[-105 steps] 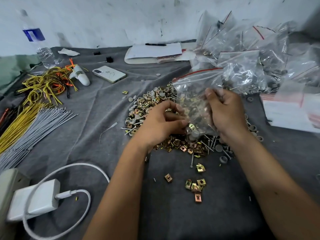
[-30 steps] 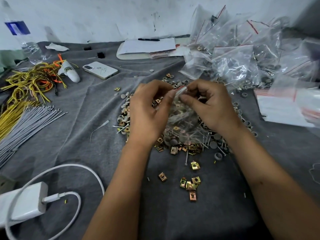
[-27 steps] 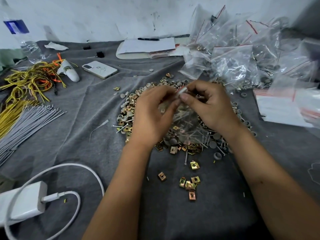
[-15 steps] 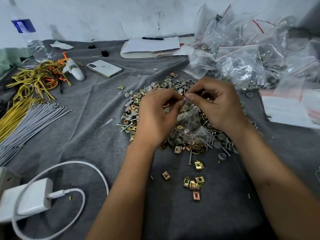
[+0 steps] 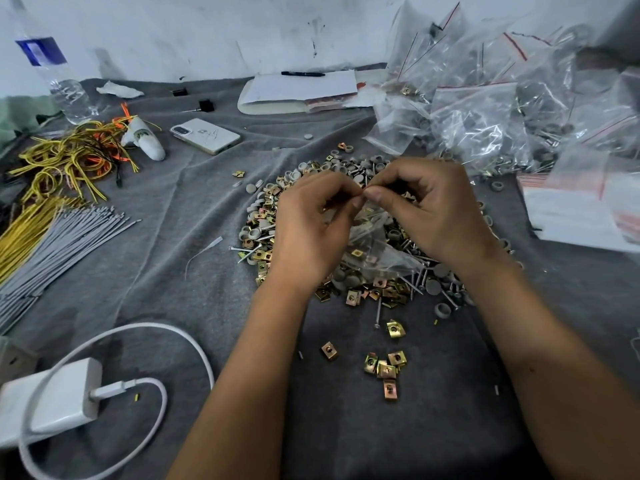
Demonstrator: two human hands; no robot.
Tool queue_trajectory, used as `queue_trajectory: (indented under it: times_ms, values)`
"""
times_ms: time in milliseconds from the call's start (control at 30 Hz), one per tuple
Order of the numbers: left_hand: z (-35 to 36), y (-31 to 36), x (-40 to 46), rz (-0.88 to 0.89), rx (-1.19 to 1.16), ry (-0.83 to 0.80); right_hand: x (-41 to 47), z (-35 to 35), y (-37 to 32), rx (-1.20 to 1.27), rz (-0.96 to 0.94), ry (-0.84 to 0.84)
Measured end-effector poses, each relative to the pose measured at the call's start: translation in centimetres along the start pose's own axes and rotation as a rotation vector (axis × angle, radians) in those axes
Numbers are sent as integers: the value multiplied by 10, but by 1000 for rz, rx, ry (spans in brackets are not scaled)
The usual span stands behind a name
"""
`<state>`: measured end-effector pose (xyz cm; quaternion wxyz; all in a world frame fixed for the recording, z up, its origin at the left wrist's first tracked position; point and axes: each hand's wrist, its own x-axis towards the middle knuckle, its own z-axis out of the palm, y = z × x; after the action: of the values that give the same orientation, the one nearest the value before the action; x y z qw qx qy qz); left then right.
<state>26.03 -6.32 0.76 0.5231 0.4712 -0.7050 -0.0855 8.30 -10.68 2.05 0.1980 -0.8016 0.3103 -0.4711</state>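
Sealing looks underway: left hand (image 5: 311,223) and right hand (image 5: 438,216) pinch the zip bag (image 5: 377,245) at its mouth, load below; next I press along it.

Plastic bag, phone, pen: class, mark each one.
plastic bag (image 5: 374,241), head view, middle of its clear body
phone (image 5: 206,136), head view, middle of its back
pen (image 5: 303,74), head view, middle of its barrel
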Motion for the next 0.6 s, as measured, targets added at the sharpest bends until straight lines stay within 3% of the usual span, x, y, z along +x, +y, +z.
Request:
queue_trajectory:
  times_ms: [167, 333, 600]
  values:
    - [1, -1, -1, 7, 40, -17, 1, -1, -3, -90, -77, -12]
    - [0, -3, 0, -60, 35, -7, 0, -1, -2, -102, -21, 5]
    - [0, -4, 1, -17, 97, 33, -2, 0, 3, -48, 46, -58]
